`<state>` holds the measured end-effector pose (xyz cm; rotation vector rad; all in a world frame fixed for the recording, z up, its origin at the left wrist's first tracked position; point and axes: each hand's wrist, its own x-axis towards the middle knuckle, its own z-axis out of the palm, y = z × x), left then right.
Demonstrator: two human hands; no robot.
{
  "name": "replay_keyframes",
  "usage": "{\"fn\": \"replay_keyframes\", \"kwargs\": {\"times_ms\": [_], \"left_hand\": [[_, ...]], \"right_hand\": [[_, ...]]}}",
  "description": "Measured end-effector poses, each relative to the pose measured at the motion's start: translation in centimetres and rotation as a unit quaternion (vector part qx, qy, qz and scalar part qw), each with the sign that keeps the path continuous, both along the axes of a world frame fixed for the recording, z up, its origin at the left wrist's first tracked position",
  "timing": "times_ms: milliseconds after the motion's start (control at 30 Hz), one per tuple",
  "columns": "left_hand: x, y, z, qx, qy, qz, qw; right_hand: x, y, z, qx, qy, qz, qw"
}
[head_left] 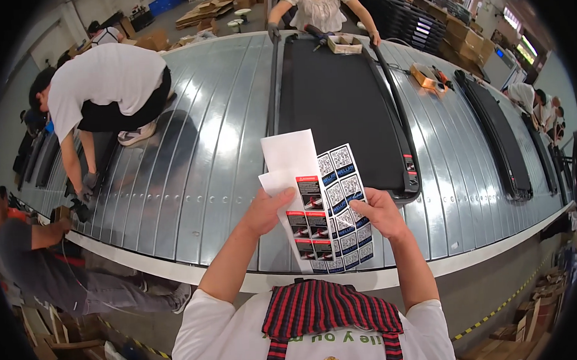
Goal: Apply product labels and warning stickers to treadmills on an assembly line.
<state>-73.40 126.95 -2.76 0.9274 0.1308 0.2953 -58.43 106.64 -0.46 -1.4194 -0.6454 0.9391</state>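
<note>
My left hand (267, 210) is closed on a sheet of warning stickers (298, 228), thumb on top; its stickers are black with red headers, and part of the sheet is blank white. My right hand (380, 213) pinches a sheet of QR-code stickers (346, 193), white and blue, at its right edge. The two sheets overlap in front of me, the warning stickers partly covering the QR-code ones. Beyond them a long black treadmill deck (330, 91) lies flat on the metal conveyor table (222, 138). Small red and black labels (411, 171) show on the deck's near right corner.
Across the conveyor a person (319, 8) grips the deck's side frame. Another bends over the conveyor at left (110, 85), and one crouches beside it (47, 255). A power drill (319, 37) and open box (345, 44) rest on the deck. More black decks (492, 132) lie right.
</note>
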Motion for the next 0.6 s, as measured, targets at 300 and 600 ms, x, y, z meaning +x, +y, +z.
{"fn": "replay_keyframes", "kwargs": {"times_ms": [300,600], "left_hand": [[-5.1,2.7,1.9,0.193,0.002,-0.061,0.979],[-5.9,3.7,1.8,0.084,-0.086,-0.202,0.972]], "right_hand": [[-8.9,7.4,2.8,0.125,-0.471,-0.159,0.858],[-12.2,6.8,3.3,0.113,-0.277,-0.122,0.947]]}}
